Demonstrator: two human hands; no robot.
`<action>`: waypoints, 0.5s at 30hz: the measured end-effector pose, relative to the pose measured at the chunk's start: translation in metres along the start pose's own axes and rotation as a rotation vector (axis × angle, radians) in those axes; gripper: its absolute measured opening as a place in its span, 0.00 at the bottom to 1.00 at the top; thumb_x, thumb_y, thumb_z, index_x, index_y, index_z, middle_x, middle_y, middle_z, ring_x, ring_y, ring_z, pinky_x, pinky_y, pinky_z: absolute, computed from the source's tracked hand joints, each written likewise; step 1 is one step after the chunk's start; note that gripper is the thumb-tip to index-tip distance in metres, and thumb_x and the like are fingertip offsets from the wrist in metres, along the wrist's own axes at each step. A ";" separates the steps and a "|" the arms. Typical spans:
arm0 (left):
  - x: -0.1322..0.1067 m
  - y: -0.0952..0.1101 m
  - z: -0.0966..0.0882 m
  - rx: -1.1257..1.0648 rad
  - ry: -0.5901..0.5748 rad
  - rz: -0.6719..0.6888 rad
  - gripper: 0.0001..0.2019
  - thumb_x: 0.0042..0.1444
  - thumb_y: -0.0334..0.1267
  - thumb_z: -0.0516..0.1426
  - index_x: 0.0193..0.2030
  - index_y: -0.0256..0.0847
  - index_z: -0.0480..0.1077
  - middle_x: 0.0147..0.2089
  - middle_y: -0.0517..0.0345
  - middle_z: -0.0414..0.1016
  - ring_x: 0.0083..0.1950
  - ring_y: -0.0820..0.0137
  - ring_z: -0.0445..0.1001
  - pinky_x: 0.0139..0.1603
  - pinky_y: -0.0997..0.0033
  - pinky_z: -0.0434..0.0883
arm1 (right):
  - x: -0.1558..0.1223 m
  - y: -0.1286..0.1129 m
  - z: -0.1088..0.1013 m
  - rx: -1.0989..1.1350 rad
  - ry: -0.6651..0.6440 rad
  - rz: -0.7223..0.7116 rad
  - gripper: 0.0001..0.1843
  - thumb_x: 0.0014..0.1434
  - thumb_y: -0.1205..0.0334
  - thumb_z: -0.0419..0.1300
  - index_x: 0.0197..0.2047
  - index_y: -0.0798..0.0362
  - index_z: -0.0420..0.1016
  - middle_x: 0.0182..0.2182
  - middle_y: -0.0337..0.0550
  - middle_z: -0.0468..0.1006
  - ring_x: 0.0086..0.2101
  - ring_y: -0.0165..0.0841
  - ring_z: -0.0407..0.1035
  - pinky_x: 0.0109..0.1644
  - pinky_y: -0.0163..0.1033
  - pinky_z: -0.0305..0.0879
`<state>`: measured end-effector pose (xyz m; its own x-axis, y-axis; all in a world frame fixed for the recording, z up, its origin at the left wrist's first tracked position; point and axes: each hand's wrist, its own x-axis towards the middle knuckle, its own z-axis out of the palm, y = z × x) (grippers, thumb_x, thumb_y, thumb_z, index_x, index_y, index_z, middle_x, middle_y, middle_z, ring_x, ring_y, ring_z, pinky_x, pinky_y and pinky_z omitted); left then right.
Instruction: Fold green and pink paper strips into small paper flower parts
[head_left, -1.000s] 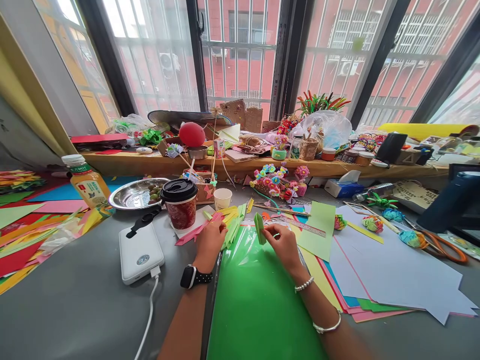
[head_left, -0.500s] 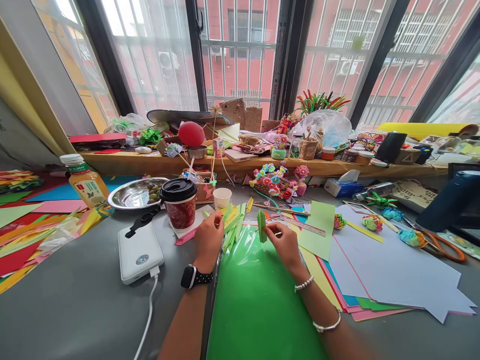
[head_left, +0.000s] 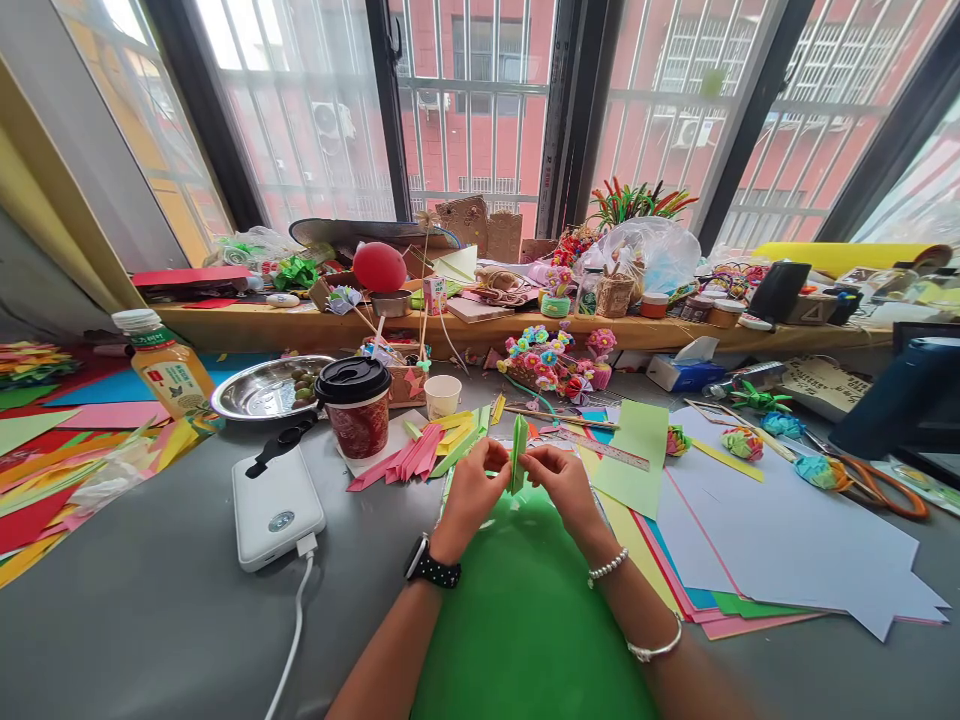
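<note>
A folded light-green paper piece stands upright between my two hands, above the far end of a glossy green mat. My left hand pinches it from the left, thumb and fingers closed at its lower part. From the right, my right hand grips its edge between thumb and fingertips. Left of my hands lie folded pink paper strips, yellow strips and light-green strips, partly hidden by my left hand.
A lidded coffee cup, a small paper cup and a white power bank with cable stand on the left. Paper sheets, a ruler and orange-handled scissors lie right.
My left hand has moved right from the pile of strips to the folded green paper and now holds it too. The pink strips have come into view. My right hand stays nearly in place.
</note>
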<state>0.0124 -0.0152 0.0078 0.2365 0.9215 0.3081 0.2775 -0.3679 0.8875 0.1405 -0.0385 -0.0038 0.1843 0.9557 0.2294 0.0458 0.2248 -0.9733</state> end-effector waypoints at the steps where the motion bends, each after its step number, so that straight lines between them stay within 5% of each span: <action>1: 0.000 0.000 0.001 -0.010 -0.005 0.002 0.03 0.45 0.33 0.54 0.28 0.38 0.62 0.26 0.60 0.69 0.29 0.72 0.71 0.31 0.72 0.70 | 0.000 0.001 0.000 0.000 0.021 0.004 0.14 0.44 0.53 0.61 0.25 0.56 0.73 0.20 0.40 0.73 0.21 0.29 0.67 0.25 0.34 0.64; 15: 0.002 -0.002 -0.002 -0.314 -0.095 -0.073 0.11 0.43 0.37 0.58 0.32 0.37 0.63 0.35 0.55 0.70 0.39 0.69 0.72 0.40 0.68 0.70 | 0.002 0.003 -0.004 0.006 0.085 0.028 0.13 0.43 0.54 0.61 0.26 0.57 0.71 0.20 0.40 0.74 0.21 0.30 0.69 0.26 0.36 0.68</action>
<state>0.0109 -0.0123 0.0075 0.3162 0.9229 0.2199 0.0002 -0.2319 0.9728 0.1444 -0.0367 -0.0062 0.2685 0.9421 0.2008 0.0333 0.1993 -0.9794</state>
